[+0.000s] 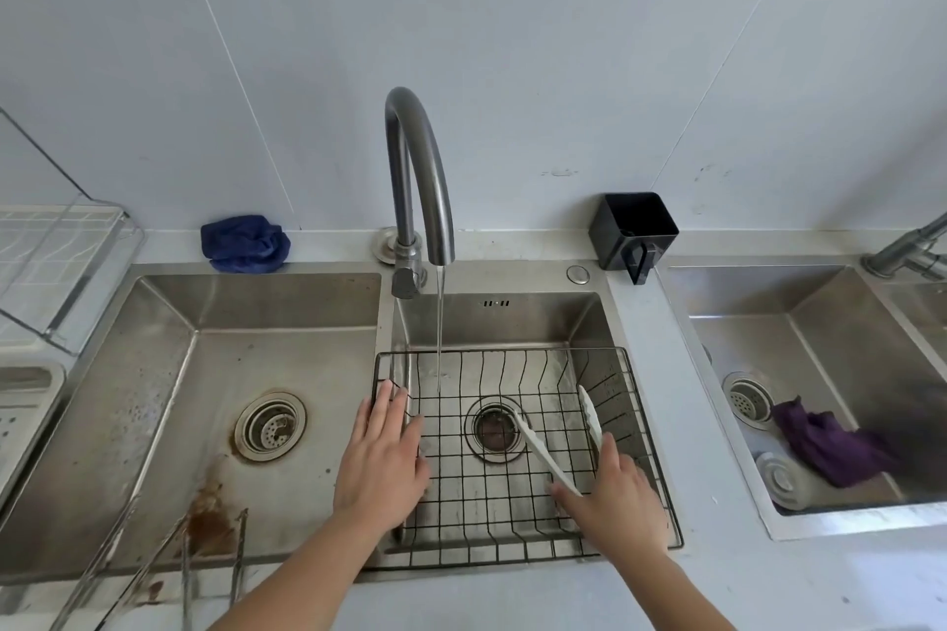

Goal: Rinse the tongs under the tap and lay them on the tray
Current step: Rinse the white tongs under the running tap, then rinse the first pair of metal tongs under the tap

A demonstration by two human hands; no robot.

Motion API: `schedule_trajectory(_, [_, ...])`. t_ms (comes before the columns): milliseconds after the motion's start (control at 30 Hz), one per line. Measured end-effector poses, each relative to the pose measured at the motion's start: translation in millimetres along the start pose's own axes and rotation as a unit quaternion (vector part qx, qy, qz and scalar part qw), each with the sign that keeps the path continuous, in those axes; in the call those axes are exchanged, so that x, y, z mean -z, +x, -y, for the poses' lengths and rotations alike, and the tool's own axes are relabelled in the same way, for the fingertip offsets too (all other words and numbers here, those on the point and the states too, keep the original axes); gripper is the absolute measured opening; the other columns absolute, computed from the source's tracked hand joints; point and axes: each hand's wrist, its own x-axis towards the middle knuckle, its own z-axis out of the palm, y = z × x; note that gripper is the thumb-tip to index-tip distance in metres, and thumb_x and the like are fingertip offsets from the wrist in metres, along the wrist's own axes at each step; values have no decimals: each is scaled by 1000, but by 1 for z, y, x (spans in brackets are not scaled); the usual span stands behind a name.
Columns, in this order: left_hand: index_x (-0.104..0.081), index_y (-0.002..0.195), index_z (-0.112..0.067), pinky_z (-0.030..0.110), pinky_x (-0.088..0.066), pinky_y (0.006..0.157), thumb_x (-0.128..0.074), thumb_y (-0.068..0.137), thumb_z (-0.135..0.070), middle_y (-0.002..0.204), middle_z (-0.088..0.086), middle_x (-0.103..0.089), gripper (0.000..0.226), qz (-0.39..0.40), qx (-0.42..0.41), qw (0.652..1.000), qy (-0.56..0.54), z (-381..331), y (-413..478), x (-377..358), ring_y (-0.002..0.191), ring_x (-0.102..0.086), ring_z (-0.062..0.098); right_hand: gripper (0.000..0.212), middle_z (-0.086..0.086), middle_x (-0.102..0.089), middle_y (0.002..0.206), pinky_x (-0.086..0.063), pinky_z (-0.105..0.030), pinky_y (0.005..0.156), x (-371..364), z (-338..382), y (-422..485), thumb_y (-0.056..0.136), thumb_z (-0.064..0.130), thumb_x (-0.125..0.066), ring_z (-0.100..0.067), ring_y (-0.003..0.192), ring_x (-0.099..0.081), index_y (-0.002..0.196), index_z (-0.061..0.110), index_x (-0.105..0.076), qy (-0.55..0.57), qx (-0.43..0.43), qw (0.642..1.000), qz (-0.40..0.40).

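Head view: right hand [615,497], fingers curled round hinge end of white tongs [538,446], arms splayed, low in wire basket [487,512], 3 o'clock of running stream [439,323]. Left hand [382,461] flat, fingers straight, on basket's 9 o'clock rim. Risk: wet plastic slips from the end-grip; tips snag wires on lifting.

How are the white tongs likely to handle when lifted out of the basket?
The tongs look thin and plastic, so they are probably light. Their arms stand spread, so they will likely flex and spring if the right hand squeezes them. Water runs from the tap nearby; once wet, the smooth arms may be slippery.
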Motion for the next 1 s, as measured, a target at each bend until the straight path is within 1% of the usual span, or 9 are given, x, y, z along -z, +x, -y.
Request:
schedule_trajectory(133, [-64,136,-15,54,-16,126,-63,86,-39,158,18,-43,55,-5,1,1000,11,1,0,-4,155,-20,35,94,-3,-39,155,-45,-37,106,3,9,-5,85,70,-60,-25,140,-39,157,18,-29,-26,39,998,-38])
schedule_trajectory(200, [-61,139,-16,56,-14,125,-60,88,-40,160,18,-39,56,-1,5,1000,13,0,0,-3,156,-17,35,76,-9,-51,147,-51,-44,99,2,14,-13,78,55,-75,-32,131,-50,140,15,-55,-64,92,991,-77])
schedule_trajectory(267, [-56,144,-17,55,-9,126,-55,91,-41,163,17,-33,58,5,5,1000,15,0,0,-2,157,-12,34,60,-9,-65,130,-56,-48,86,-5,21,-18,67,42,-87,-35,118,-61,117,13,-70,-69,147,979,-126])
schedule_trajectory(467, [-43,153,-16,54,-9,126,-56,93,-38,167,18,-23,66,-1,7,1000,-10,-1,-15,0,157,-6,35,42,1,-71,116,-58,-45,88,-24,62,-27,80,42,-81,-30,112,-65,113,17,-75,-16,227,969,-95])
schedule_trajectory(567, [-40,154,-14,54,-18,125,-60,90,-37,165,20,-27,71,-12,24,999,-32,-2,-29,0,156,-16,37,43,1,-70,121,-53,-45,96,-34,73,-26,86,43,-74,-31,118,-61,119,16,-72,-7,236,969,-69])
schedule_trajectory(667, [-38,155,-15,54,-20,125,-59,92,-41,165,19,-28,71,-20,47,998,-48,-3,-41,3,155,-20,37,48,3,-60,137,-39,-41,110,-42,75,-23,95,50,-58,-26,132,-48,133,21,-63,-22,238,971,-29])
schedule_trajectory(833, [-41,153,-13,51,-21,126,-55,96,-41,161,19,-35,65,-43,104,991,-75,3,-63,20,153,-26,36,49,4,-57,140,-37,-39,112,-48,73,-20,98,52,-51,-24,134,-44,137,24,-59,-38,253,967,-20])
schedule_trajectory(933, [-56,139,-9,50,-41,115,-67,91,-33,141,18,-55,55,-95,161,979,-78,14,-78,35,135,-49,38,46,0,-64,128,-44,-42,104,-44,86,-17,96,49,-60,-28,125,-53,131,20,-65,-20,276,960,-42])
schedule_trajectory(1000, [-65,120,-7,49,-53,93,-77,79,-22,117,17,-63,45,-132,187,972,-56,24,-90,41,108,-61,37,44,-2,-67,122,-48,-44,99,-44,97,-16,96,46,-63,-30,119,-56,128,16,-67,-1,299,953,-51])
